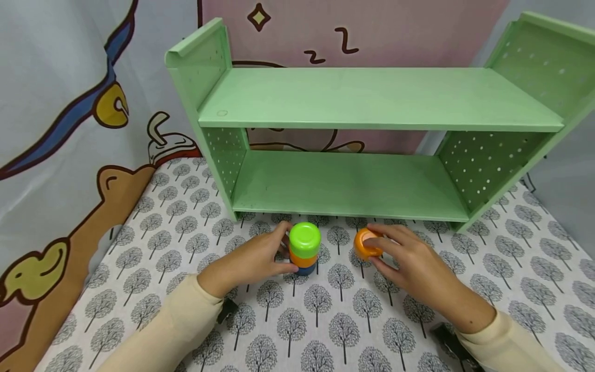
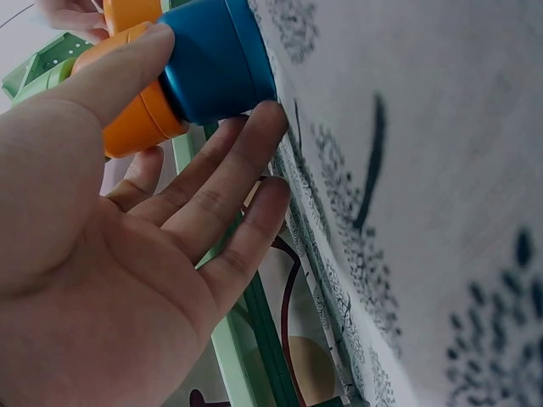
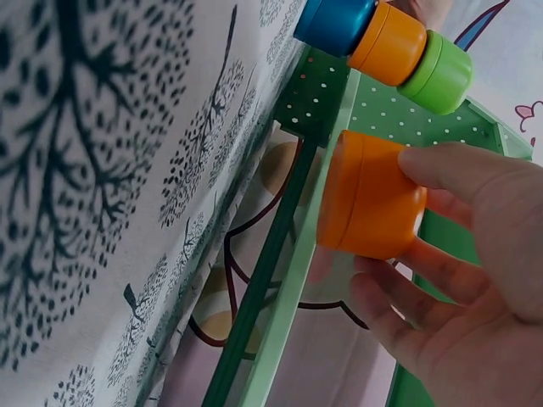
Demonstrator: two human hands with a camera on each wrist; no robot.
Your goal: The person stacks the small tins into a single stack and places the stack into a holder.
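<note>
A stack of three toy cups stands on the patterned cloth: a blue cup (image 2: pixel 216 59) at the bottom, an orange one (image 1: pixel 304 260) in the middle and a light green one (image 1: pixel 304 239) on top. My left hand (image 1: pixel 265 254) holds the stack low from its left side, thumb on the near side and fingers around the back. To the right, my right hand (image 1: pixel 409 261) grips another orange cup (image 3: pixel 373 195) between thumb and fingers. That cup is apart from the stack, with its wider rim toward the cloth in the right wrist view.
A light green two-level shelf (image 1: pixel 353 98) stands behind the cups, its lower board (image 1: pixel 348 183) just beyond my hands. Tree-patterned cloth (image 1: pixel 344 330) covers the table. Printed curtains (image 1: pixel 56 62) hang behind and to the left.
</note>
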